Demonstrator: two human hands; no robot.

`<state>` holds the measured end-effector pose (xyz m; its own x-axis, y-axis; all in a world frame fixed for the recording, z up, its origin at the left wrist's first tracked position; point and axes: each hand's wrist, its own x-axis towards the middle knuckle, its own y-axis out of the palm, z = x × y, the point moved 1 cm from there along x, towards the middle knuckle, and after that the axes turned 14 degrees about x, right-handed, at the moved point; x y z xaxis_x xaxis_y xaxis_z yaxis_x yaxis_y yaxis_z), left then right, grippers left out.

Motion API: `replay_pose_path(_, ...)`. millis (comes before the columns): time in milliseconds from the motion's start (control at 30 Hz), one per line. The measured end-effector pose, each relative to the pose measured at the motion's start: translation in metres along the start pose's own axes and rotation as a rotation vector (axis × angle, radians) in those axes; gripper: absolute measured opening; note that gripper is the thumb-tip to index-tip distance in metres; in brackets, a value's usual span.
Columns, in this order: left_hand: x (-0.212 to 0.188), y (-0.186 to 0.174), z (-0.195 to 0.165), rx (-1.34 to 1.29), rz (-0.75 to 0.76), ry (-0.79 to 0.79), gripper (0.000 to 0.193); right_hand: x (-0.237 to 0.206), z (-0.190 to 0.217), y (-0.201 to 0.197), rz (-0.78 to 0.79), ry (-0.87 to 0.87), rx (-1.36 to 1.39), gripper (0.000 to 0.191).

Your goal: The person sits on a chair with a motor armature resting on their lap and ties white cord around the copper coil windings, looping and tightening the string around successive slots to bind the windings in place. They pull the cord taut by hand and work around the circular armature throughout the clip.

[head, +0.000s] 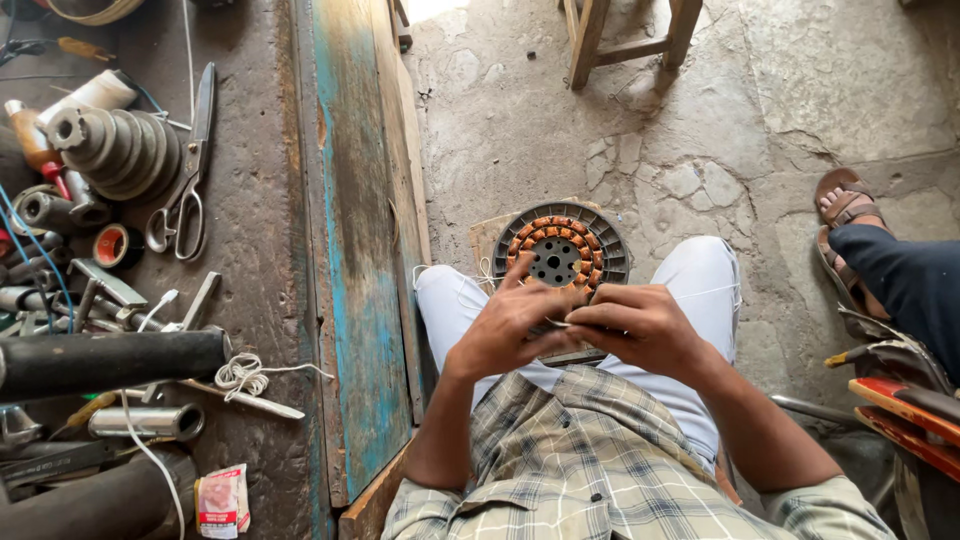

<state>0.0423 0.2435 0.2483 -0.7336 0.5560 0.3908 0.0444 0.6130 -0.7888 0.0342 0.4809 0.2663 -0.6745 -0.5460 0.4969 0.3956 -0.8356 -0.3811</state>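
Copper-wound round motor stator [560, 255] rests on his lap, coils mostly bound; left hand [505, 325] and right hand [640, 322] pinch thin white thread [700, 292] at its near edge.

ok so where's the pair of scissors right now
In the head view the scissors lie on the workbench at upper left, blades pointing away, just right of the stepped pulley and far left of both hands.

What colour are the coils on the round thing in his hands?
The coils are copper-orange, around a dark grey hub, seen in the head view.
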Motion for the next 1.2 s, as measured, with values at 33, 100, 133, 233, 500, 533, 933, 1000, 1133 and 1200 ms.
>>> replay_pose_path(33,-0.005,0.0,0.005,-0.082,0.125,0.012,0.01,0.0,0.002,-0.003,-0.017,0.024,0.0,0.017)
replay_pose_path(100,-0.019,-0.017,0.023,-0.381,-0.173,-0.079,0.019,-0.002,0.001,-0.019,-0.067,0.078,-0.005,0.015)
replay_pose_path(133,-0.03,-0.033,0.031,-0.389,-0.49,-0.163,0.014,-0.005,0.001,-0.03,-0.131,0.092,-0.008,0.015)
replay_pose_path(233,-0.045,-0.073,0.046,-0.138,-1.064,-0.662,0.023,-0.014,-0.006,-0.056,-0.323,0.248,-0.039,0.013)
replay_pose_path(500,-0.006,-0.022,-0.02,-0.044,-0.279,-0.065,0.066,0.002,0.011,-0.008,-0.019,0.131,0.089,0.016)
replay_pose_path(533,-0.009,-0.012,-0.019,-0.102,-0.097,-0.134,0.051,0.004,0.016,-0.005,0.027,0.132,0.093,0.017)
replay_pose_path(933,-0.027,-0.037,0.011,0.606,-0.891,-0.447,0.041,-0.005,0.01,-0.052,-0.13,0.187,0.083,0.013)
replay_pose_path(1000,-0.009,-0.009,-0.009,0.219,-0.665,-0.3,0.06,-0.002,0.014,-0.034,-0.052,0.108,0.139,0.014)
replay_pose_path(1133,-0.005,0.021,-0.016,-0.159,-0.113,0.07,0.038,-0.003,0.023,-0.02,0.061,-0.023,0.092,0.014)
replay_pose_path(1200,-0.017,0.013,-0.001,-0.361,-0.142,-0.025,0.015,-0.008,0.024,-0.031,0.045,0.071,0.069,0.015)
